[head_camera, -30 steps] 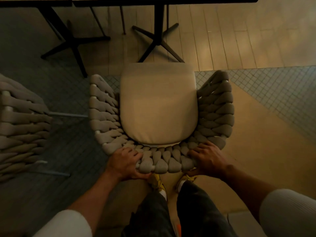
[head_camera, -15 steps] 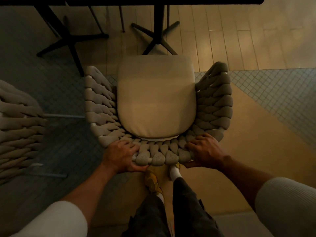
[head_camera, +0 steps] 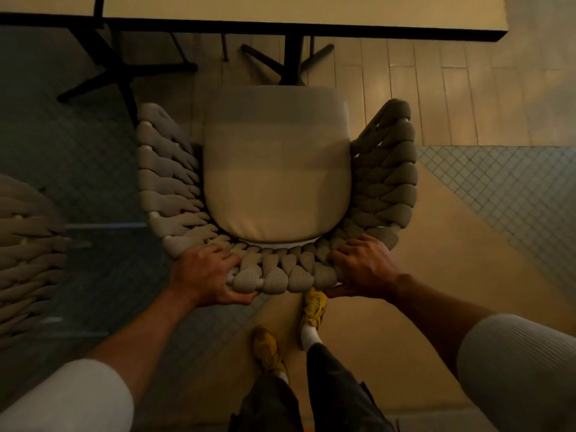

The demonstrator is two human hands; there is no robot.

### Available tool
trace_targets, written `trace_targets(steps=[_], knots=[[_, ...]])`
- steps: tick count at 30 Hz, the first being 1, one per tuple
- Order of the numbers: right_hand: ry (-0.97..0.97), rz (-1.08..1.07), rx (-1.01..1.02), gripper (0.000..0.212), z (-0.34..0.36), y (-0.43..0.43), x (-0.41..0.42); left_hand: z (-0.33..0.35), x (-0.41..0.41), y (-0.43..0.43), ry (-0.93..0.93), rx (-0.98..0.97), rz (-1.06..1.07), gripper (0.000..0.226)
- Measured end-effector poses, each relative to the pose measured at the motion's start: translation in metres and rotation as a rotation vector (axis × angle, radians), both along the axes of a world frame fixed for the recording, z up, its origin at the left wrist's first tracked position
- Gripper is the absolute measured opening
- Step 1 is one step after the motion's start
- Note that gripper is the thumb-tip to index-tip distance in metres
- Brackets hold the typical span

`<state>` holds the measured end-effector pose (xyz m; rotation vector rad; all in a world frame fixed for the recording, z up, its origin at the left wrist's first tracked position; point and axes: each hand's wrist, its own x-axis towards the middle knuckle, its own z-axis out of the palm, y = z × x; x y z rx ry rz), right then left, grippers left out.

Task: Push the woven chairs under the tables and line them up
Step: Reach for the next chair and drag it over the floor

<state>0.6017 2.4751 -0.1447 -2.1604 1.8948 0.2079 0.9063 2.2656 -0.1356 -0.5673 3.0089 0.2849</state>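
A woven chair (head_camera: 386, 182) with a thick braided back and a beige seat cushion (head_camera: 276, 169) stands right below me, facing a table (head_camera: 299, 17) with a dark edge at the top. My left hand (head_camera: 207, 275) grips the left part of the chair's back rim, thumb under it. My right hand (head_camera: 363, 269) grips the right part of the same rim. The cushion's front edge lies close to the table's dark pedestal base (head_camera: 290, 60), still short of the tabletop edge.
A second woven chair (head_camera: 28, 254) sits at the left edge. Another table base (head_camera: 115, 73) stands at the upper left. My feet in yellow shoes (head_camera: 314, 305) are just behind the chair. The floor is part wooden boards, part small tiles (head_camera: 511, 188).
The chair has slid forward toward the table with both hands still gripping its back. I have stepped after it, and more of the tabletop shows.
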Motion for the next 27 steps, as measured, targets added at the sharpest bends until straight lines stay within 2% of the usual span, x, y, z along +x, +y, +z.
trace_targets(steps=[13,22,27], knots=[[0.014,-0.037,-0.053,0.07,0.01,-0.092,-0.053,0.004,-0.057,-0.084,-0.009,0.004,0.031,0.065],[0.008,-0.103,-0.023,0.068,0.009,-0.116,-0.051,-0.002,-0.059,-0.116,-0.063,-0.038,0.052,0.079],[0.055,-0.129,0.08,0.075,0.017,-0.116,-0.048,0.011,-0.061,-0.106,-0.221,-0.015,0.14,0.075]])
